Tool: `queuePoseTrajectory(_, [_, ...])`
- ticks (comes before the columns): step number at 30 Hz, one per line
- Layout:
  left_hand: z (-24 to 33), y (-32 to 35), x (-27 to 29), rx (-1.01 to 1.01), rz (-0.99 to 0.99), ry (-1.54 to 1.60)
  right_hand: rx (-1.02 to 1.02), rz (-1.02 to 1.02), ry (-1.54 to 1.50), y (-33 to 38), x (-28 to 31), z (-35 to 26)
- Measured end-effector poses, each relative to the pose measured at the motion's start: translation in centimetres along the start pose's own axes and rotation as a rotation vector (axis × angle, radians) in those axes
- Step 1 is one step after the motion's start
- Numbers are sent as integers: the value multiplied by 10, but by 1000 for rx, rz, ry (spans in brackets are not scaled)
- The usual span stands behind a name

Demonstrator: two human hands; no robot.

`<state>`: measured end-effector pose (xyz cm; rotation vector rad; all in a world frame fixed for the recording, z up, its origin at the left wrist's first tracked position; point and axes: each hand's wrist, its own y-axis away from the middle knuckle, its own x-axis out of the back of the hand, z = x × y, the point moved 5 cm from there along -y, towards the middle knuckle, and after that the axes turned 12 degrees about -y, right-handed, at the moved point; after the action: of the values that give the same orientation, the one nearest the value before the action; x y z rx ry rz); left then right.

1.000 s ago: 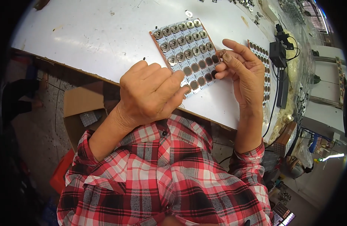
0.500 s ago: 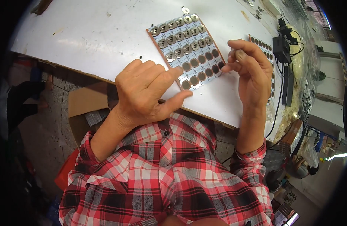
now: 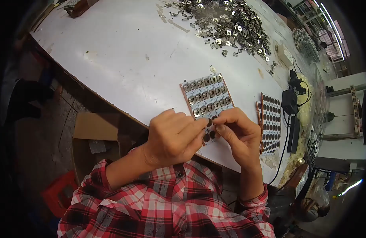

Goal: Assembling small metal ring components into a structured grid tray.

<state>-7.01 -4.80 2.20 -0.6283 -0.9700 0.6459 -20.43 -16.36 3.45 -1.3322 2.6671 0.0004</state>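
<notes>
A circuit-board panel [image 3: 211, 90] with an orange-brown edge lies on the white table in front of me. Shiny metal clips sit in its far rows, while the near rows show dark round pads, partly covered by my hands. Over the near left part, my left hand [image 3: 171, 137] is curled closed, its fingertips close to the right hand's. Thumb and forefinger of my right hand [image 3: 242, 139] are pinched together above the near rows. What either hand holds, if anything, is too small to make out.
A heap of loose metal clips [image 3: 238, 29] covers the table's far side. More board panels [image 3: 271, 123] are stacked at the right, beside a black power adapter [image 3: 289, 102] and its cables. Below the table edge at left stand a cardboard box [image 3: 96, 126] and a red plastic object [image 3: 58, 193].
My hands have come together over the panel's near rows; before, they were apart at its two sides. The view has shifted, so the clip heap now shows.
</notes>
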Motion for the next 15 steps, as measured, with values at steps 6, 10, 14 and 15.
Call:
queuePoseTrajectory(6, [-26, -18, 2, 14, -114, -164, -132, 46, -28, -11, 14, -5])
queuePoseTrajectory(10, [-43, -27, -2, -8, -122, -122, -213, 81, -4, -19, 11, -5])
queuePoseTrajectory(14, [-57, -32, -6, 17, -254, -115, -256, 69, 82, -20, 7, -1])
queuePoseTrajectory(15, [-57, -35, -6, -19, -229, -108, -263, 71, 127, -20, 7, 0])
